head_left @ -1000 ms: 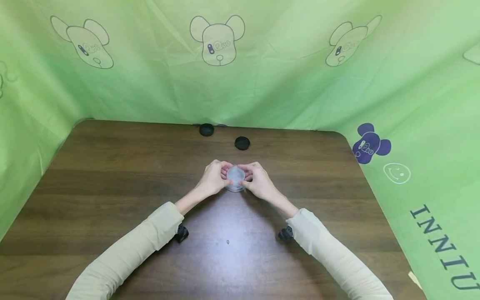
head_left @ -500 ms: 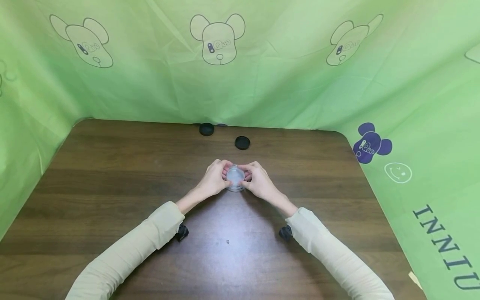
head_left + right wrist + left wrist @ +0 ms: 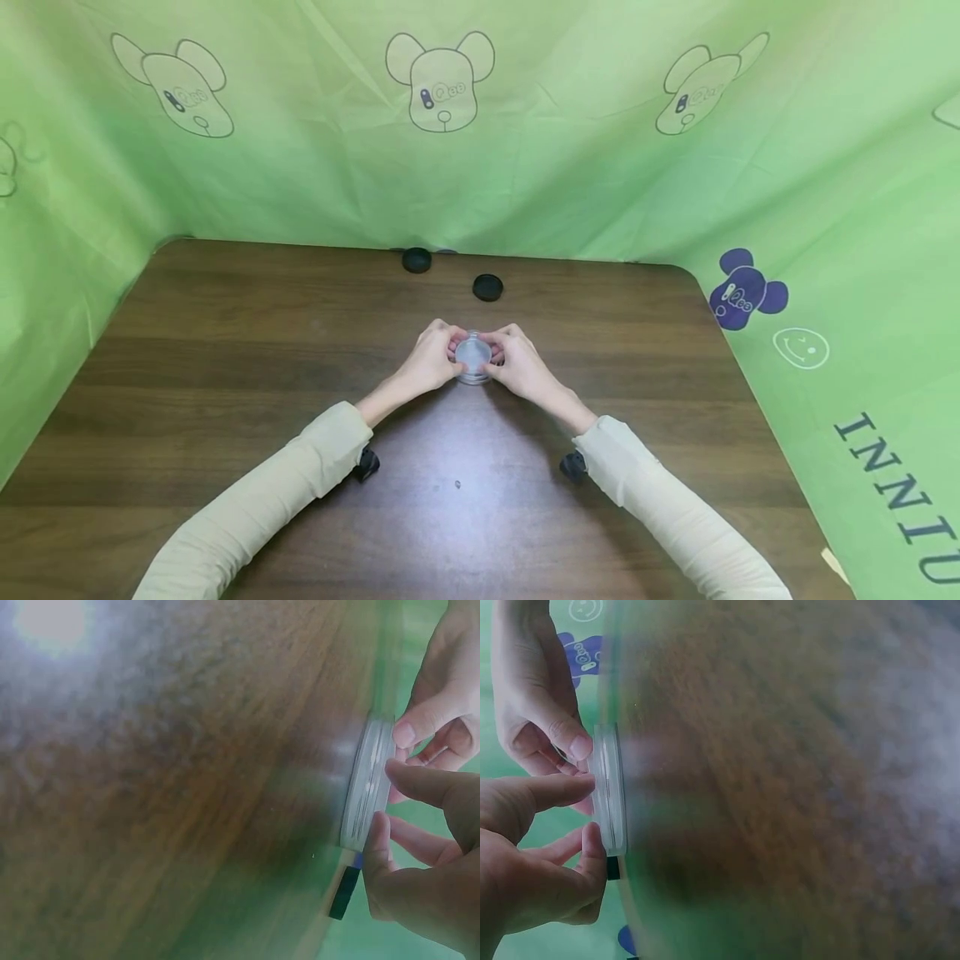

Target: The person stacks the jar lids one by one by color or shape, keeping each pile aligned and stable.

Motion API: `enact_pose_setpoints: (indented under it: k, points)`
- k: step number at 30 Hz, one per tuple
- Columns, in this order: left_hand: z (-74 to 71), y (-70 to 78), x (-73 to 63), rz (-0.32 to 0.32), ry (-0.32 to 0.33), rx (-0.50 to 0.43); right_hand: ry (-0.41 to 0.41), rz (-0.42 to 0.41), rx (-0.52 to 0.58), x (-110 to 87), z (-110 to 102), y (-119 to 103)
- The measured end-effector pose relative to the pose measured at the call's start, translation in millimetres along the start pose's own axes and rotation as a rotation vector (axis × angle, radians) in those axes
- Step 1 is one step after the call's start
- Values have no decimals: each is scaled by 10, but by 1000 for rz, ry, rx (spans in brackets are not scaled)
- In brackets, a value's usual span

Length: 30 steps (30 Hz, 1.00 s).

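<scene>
A: Where's the clear disc (image 3: 473, 356)?
B: Between left hand (image 3: 432, 359) and right hand (image 3: 521, 361), around the middle of the tabletop (image 3: 225, 350). Both hands touch it, so neither is nearer.
A: Holding or just resting?
B: Holding. Each pinches its own side of the rim: thumb on the near edge, fingers round the far edge.
A: Long axis?
B: None from above, it's round. Edge-on in the wrist views it's thin, broad face up, looks seated flat on the tabletop.
A: One part or two?
B: Parallel bands show along the edge. Lid on base or two stacked pieces, can't tell.
A: Material?
B: See-through, glossy, probably rigid plastic. Smooth rim, so I'd judge even pressure from both sides matters.
A: Surroundings?
B: Beyond the hands: left black disc (image 3: 416, 260) by the far edge, right black disc (image 3: 487, 287) closer in. Both low and round. Tabletop is brown wood grain, glare on the near part. Creased green curtain (image 3: 315, 183) behind.
</scene>
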<state>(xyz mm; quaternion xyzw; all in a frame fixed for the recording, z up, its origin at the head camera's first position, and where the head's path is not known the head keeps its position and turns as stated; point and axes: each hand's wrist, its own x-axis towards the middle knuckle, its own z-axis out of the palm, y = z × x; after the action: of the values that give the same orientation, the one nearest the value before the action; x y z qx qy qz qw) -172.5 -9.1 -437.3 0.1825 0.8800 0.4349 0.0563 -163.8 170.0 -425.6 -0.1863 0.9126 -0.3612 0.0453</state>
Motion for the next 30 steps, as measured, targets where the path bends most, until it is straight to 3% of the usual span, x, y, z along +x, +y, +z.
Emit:
enact_pose_setpoints:
  k: [30]
  points:
    - [-15,-22,9,-26,-29,-36,-8,10,9,10,3,10]
